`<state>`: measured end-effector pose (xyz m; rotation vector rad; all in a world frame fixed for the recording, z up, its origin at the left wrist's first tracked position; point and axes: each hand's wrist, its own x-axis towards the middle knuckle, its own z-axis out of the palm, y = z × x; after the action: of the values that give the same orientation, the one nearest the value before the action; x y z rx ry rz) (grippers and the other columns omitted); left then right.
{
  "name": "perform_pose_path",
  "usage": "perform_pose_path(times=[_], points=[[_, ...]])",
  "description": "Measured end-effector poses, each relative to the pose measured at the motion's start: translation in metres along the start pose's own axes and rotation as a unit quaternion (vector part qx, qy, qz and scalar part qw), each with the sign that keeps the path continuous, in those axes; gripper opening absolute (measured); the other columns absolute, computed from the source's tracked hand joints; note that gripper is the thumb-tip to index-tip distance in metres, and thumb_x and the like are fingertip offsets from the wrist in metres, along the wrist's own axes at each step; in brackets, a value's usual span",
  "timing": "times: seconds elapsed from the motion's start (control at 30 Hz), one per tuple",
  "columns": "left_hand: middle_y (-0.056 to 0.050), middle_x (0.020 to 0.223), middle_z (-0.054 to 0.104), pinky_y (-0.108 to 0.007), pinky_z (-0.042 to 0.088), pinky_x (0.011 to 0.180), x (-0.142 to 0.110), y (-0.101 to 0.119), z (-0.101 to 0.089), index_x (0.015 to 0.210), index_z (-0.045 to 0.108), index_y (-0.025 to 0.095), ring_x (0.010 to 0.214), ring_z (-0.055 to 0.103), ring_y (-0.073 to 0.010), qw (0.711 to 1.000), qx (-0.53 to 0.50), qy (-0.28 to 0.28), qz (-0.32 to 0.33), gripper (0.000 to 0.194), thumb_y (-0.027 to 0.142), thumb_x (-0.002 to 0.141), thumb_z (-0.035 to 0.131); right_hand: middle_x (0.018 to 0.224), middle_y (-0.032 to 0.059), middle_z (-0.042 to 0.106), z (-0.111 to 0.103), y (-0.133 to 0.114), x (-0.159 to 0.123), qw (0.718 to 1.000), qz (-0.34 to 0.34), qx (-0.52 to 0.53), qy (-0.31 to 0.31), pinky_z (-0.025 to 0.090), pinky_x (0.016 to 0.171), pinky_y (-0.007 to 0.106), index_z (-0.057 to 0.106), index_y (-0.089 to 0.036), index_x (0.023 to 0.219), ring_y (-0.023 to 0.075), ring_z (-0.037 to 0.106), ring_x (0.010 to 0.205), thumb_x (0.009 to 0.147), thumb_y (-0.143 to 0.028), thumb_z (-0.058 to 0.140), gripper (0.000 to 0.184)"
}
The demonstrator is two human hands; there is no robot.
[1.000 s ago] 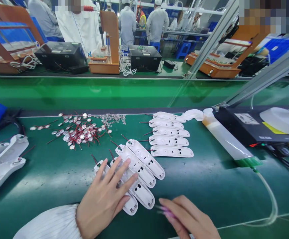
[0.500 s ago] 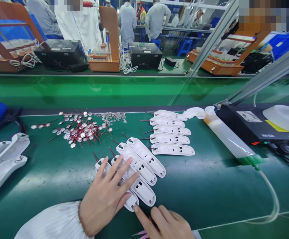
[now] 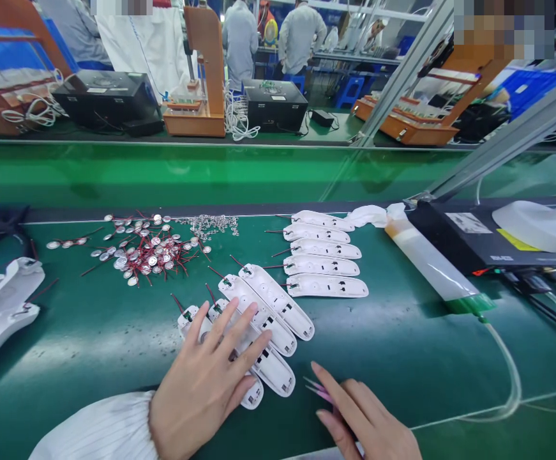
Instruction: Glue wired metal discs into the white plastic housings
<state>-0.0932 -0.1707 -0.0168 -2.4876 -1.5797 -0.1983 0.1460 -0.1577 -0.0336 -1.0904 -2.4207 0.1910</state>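
Observation:
My left hand (image 3: pixel 205 383) lies flat with fingers spread on a slanted row of long white plastic shells (image 3: pixel 278 306) with short red wires, on the green mat (image 3: pixel 90 345). My right hand (image 3: pixel 368 425) is at the lower edge, just right of the row's near end, fingers closed around pink tweezers (image 3: pixel 318 390) whose tips point toward the shells. A second row of white shells (image 3: pixel 325 265) lies side by side further back.
A heap of small silver discs with red wires (image 3: pixel 146 252) and tiny clear parts (image 3: pixel 210 223) lie at the back left. More white shells (image 3: pixel 0 306) are at far left. A glue tube (image 3: pixel 431 262) with hose and a black unit (image 3: pixel 479 239) stand right. People work behind the conveyor.
My right hand touched the nearest shell's end with a fingertip, then drew back to the right with the tweezers showing again. My left hand has stayed pressed on the shells.

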Motion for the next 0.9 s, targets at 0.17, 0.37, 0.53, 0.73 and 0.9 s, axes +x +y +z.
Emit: perform_pose_path(times=[0.17, 0.37, 0.53, 0.73, 0.9], points=[[-0.005, 0.141, 0.039, -0.052, 0.022, 0.106, 0.021, -0.006, -0.005, 0.132, 0.041, 0.03, 0.13, 0.033, -0.0288, 1.0, -0.022, 0.003, 0.016, 0.042, 0.043, 0.092, 0.041, 0.068, 0.0041, 0.059, 0.001, 0.005, 0.001, 0.999, 0.029, 0.021, -0.004, 0.047, 0.042, 0.011, 0.058, -0.013, 0.113, 0.0094, 0.06, 0.053, 0.099, -0.031, 0.026, 0.039], [-0.005, 0.144, 0.034, -0.057, 0.028, 0.102, 0.055, -0.015, 0.002, 0.133, 0.038, 0.029, 0.131, 0.03, -0.0307, 0.996, -0.031, -0.034, 0.08, 0.042, 0.043, 0.094, 0.038, 0.077, 0.0062, 0.059, 0.002, 0.022, 0.014, 0.995, 0.056, -0.058, 0.066, 0.047, 0.045, 0.017, 0.063, -0.014, 0.107, 0.0114, 0.059, 0.058, 0.097, -0.025, 0.032, 0.034], [-0.003, 0.145, 0.032, -0.058, 0.026, 0.103, 0.062, -0.014, 0.015, 0.133, 0.038, 0.03, 0.133, 0.027, -0.031, 0.993, -0.028, -0.055, 0.101, 0.045, 0.041, 0.09, 0.046, 0.079, 0.0066, 0.056, 0.013, 0.028, 0.012, 0.99, 0.056, -0.113, 0.067, 0.04, 0.037, 0.018, 0.061, -0.012, 0.111, 0.0105, 0.055, 0.053, 0.096, -0.022, 0.03, 0.036], [-0.004, 0.147, 0.029, -0.059, 0.026, 0.103, 0.058, -0.015, 0.022, 0.135, 0.035, 0.031, 0.133, 0.026, -0.0311, 0.993, -0.017, -0.057, 0.103, 0.046, 0.033, 0.09, 0.047, 0.079, 0.0056, 0.055, 0.019, 0.025, 0.01, 0.992, 0.066, -0.091, 0.05, 0.04, 0.039, 0.018, 0.059, -0.012, 0.112, 0.01, 0.055, 0.054, 0.096, -0.018, 0.029, 0.035], [-0.004, 0.146, 0.03, -0.059, 0.027, 0.102, 0.059, -0.016, 0.022, 0.134, 0.036, 0.031, 0.133, 0.026, -0.0315, 0.993, -0.021, -0.05, 0.103, 0.045, 0.032, 0.09, 0.047, 0.078, 0.0053, 0.055, 0.022, 0.023, 0.011, 0.993, 0.062, -0.092, 0.049, 0.038, 0.038, 0.018, 0.059, -0.011, 0.11, 0.0093, 0.055, 0.054, 0.097, -0.018, 0.027, 0.035]])
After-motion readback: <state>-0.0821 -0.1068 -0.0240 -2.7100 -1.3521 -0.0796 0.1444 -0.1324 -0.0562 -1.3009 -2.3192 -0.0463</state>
